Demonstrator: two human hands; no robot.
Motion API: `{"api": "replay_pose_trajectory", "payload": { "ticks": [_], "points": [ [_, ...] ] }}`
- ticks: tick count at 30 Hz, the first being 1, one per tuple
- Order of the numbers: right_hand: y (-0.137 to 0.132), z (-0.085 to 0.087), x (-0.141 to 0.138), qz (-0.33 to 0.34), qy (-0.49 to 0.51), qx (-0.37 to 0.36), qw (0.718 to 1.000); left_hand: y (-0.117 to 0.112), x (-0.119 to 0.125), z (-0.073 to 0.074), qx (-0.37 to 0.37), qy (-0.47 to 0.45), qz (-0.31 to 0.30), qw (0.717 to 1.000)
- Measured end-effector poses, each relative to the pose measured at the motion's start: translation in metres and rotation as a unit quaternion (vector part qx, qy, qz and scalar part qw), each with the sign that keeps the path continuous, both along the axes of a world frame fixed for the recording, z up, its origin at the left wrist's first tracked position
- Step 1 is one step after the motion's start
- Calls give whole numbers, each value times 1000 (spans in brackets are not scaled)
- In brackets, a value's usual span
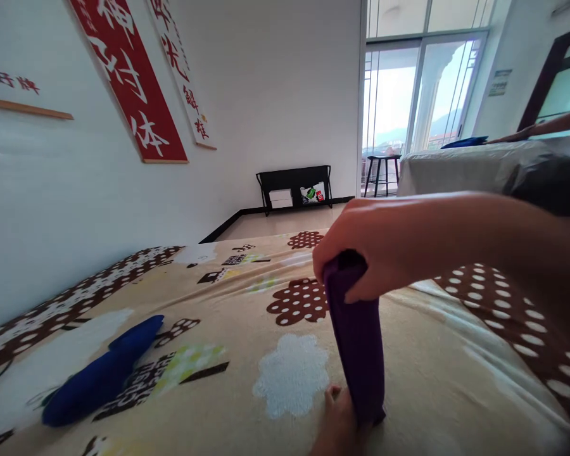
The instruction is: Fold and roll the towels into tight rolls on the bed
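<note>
Hands first, logged left to right from my remote seat on the head feed. Left hand point(339, 418) sits low at the bottom edge, partly cut off, just beside the foot of the purple folded cloth point(356, 354); I cannot tell whether it grips any of it. Right hand point(351, 253) is closed on the cloth's upper end, thumb on the near face; I note its forearm spanning the right side of the view. Cloth stands on end on the patterned blanket point(218, 405), leaning slightly, top toward the left.

Surroundings, same order. Left wall: red banner point(137, 95) with white characters, then a white scroll point(183, 73) with red ones. Below these, a blue cloth item point(104, 380) lies on the blanket, well apart from both hands. Centre back: black rack point(293, 177) near the wall, white box point(280, 198) in it. Further right: dark stool point(382, 159) by the glass doors point(394, 95). Far right: covered table point(437, 174); I see another person's arm point(546, 125) extended over it toward a dark blue cloth point(464, 143).
</note>
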State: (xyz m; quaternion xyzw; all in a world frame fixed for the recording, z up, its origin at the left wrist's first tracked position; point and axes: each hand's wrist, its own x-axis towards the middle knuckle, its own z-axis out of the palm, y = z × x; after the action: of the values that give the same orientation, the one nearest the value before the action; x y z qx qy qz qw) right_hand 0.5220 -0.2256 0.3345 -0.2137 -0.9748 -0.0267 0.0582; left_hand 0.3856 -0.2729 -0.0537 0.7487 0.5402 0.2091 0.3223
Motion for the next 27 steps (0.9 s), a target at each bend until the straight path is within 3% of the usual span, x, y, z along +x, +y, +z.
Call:
{"api": "replay_pose_trajectory", "payload": {
  "ticks": [3, 6, 10, 14, 16, 18, 22, 25, 27],
  "points": [
    [-8, -2, 4, -14, 3, 24, 1000, -3, -2, 2, 34, 45, -30, 998],
    [-14, -4, 8, -26, 4, 35, 999, -5, -5, -5, 71, 84, -56, 992],
    [-14, -7, 18, -17, 5, 41, 999, -8, -4, -12, 92, 121, -51, 987],
    [-9, 3, 39, -40, 25, 47, 998, -4, 10, 12, 117, 102, -39, 987],
    [-6, 6, 53, -48, 40, 37, 997, 0, 27, 24, 93, 77, -74, 990],
    [-3, 3, 65, -60, 43, 18, 997, 3, 47, 26, 58, 48, -108, 991],
    [-2, -11, 84, -113, 14, -11, 993, 5, 77, 5, 35, 18, -103, 994],
    [2, -15, 102, -151, -2, -63, 987, 9, 78, -11, 46, 25, -79, 995],
    [8, -16, 118, -215, 76, -50, 972, 16, 74, -18, 61, 37, -70, 995]
  ]
}}
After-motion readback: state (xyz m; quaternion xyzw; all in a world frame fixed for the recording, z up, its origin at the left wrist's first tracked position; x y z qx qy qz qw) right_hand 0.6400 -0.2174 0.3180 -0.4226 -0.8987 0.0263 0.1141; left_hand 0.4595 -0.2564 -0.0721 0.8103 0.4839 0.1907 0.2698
